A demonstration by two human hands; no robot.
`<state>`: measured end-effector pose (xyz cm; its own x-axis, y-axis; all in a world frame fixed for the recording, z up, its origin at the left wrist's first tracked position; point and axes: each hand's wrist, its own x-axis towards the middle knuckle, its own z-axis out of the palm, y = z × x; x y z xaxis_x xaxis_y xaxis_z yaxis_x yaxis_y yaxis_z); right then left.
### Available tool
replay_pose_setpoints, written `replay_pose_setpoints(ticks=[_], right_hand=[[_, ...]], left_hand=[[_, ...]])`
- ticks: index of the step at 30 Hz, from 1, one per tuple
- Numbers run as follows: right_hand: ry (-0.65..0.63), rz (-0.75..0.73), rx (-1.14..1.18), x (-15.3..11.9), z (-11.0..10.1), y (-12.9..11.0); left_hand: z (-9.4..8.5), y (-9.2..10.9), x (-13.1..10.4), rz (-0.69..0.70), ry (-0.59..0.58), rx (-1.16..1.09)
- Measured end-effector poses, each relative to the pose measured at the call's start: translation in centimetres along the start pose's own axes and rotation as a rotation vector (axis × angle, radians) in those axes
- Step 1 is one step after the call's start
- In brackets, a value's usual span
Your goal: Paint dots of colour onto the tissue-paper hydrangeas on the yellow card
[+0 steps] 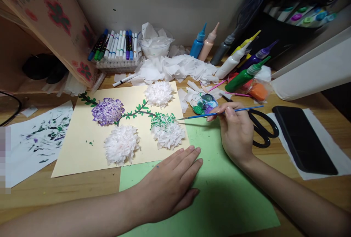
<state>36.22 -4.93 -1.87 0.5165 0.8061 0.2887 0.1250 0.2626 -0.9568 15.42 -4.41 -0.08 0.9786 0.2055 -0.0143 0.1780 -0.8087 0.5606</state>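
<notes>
My right hand (236,131) pinches a thin blue paintbrush (241,109), whose tip touches the green-daubed edge of a white paper flower (168,132). That flower is green on its upper part and white below. My left hand (175,178) lies flat, fingers stretched out, on a green sheet (233,193) by the lower right edge of a cream sheet (79,149). Also on the cream sheet are a purple-tinted flower (108,111), two white flowers (122,145) and a painted stem with leaves (135,112). A paint palette (204,102) with green, blue and purple smears sits behind the brush.
Black scissors (263,129) and a phone (304,138) lie at the right. Several paint bottles (245,74) stand or lean at the back, beside torn white paper (175,68). Markers (117,45) rest on a clear rack; a paint-marked paper (44,131) lies left.
</notes>
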Motion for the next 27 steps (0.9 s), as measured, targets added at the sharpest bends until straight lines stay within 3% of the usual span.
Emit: replay_pose_setpoints(ticks=[5, 12, 17, 22, 24, 27], right_hand=[[0.015, -0.015, 0.008, 0.1, 0.0, -0.1], [0.257, -0.286, 0.006, 2.0, -1.4, 0.3], [0.239, -0.262, -0.116, 2.2, -1.9, 0.6], [0.3, -0.375, -0.085, 1.7, -1.4, 0.1], [0.248, -0.361, -0.041, 1.2, -0.9, -0.2], [0.053, -0.216, 0.031, 0.2, -0.2, -0.6]], left_hand=[[-0.1, 0.0, 0.0, 0.002, -0.009, 0.008], [0.0, -0.1, 0.2, 0.011, -0.009, 0.018], [-0.1, -0.1, 0.1, 0.017, 0.01, 0.0], [0.1, 0.0, 0.0, 0.007, 0.018, -0.009], [0.1, 0.0, -0.1, 0.004, 0.021, -0.015], [0.2, 0.0, 0.0, 0.002, 0.016, -0.011]])
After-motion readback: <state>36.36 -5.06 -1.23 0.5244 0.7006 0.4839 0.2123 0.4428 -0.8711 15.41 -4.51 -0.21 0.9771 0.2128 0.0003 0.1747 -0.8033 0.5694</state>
